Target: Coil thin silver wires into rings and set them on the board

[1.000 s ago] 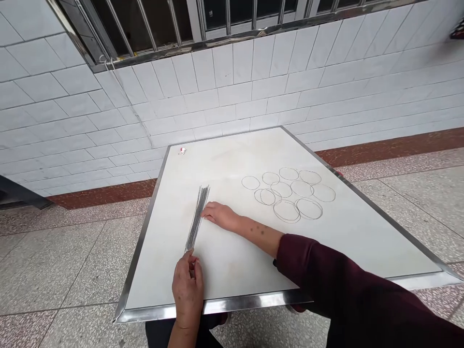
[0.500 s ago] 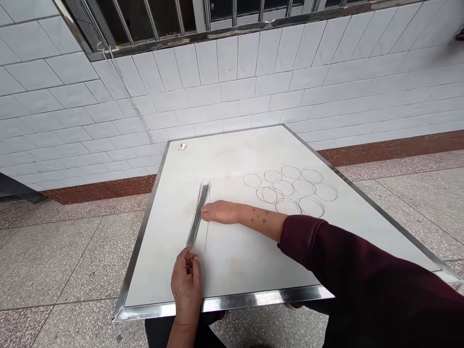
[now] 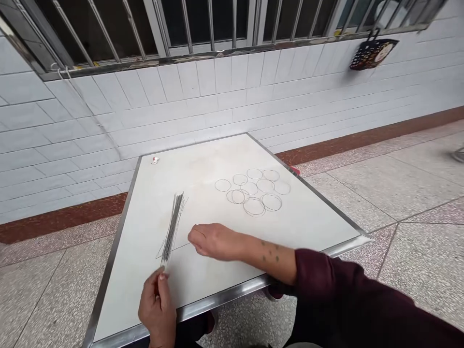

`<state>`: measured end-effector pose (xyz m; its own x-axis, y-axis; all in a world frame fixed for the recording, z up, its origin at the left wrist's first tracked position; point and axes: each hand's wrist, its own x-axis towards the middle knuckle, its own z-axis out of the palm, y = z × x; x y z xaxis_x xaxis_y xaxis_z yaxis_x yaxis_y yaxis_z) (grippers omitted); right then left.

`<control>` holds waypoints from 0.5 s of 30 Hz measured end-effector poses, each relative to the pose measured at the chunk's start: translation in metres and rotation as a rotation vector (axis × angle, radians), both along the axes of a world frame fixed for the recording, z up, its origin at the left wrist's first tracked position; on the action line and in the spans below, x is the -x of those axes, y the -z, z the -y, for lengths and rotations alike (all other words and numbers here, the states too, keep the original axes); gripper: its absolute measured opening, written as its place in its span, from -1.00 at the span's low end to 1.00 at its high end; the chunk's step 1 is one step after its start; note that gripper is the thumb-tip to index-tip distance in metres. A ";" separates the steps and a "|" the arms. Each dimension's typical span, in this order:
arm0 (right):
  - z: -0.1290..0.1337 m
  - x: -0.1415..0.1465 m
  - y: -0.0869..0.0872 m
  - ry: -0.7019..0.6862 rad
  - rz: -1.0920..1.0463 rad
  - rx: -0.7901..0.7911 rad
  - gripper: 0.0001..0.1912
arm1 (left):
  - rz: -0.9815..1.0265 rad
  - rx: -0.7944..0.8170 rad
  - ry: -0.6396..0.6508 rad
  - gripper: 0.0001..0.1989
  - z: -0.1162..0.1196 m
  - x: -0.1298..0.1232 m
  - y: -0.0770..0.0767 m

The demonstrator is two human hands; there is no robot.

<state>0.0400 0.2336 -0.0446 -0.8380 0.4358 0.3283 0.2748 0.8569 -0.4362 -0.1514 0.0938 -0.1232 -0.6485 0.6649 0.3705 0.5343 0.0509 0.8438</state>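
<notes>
A bundle of thin dark wires lies lengthwise on the left part of the white table. My left hand is closed at its near end, thumb and forefinger pinched on the wire tips. A few wires splay out from the bundle's sides. My right hand is closed to the right of the bundle, holding a single thin wire that runs left toward the bundle's lower part. Several wire rings, some overlapping, lie on the right half of the table.
The white table has a metal edge and stands near a white tiled wall. A small red and white object lies at its far left corner. A dark patterned bag hangs from the barred window.
My right hand has moved away from the bundle, toward me and right, drawing one wire out. My left thumb and forefinger have come together. The view has turned right.
</notes>
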 end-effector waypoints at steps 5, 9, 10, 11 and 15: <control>0.066 -0.027 -0.014 0.254 -0.891 0.576 -0.84 | -0.007 0.118 0.515 -0.69 0.015 -0.054 -0.015; 0.092 -0.032 -0.010 0.258 -1.231 1.188 -0.78 | 0.362 0.162 0.579 -0.53 0.011 -0.103 -0.038; 0.094 -0.033 -0.007 0.261 -1.262 1.269 -0.76 | 0.383 0.158 0.561 -0.53 0.009 -0.108 -0.042; 0.096 -0.034 -0.005 0.270 -1.292 1.324 -0.74 | 0.362 0.140 0.544 -0.54 0.007 -0.111 -0.043; 0.097 -0.046 0.006 0.382 -1.368 1.375 -0.68 | -0.334 0.121 0.584 -0.56 -0.002 -0.096 -0.030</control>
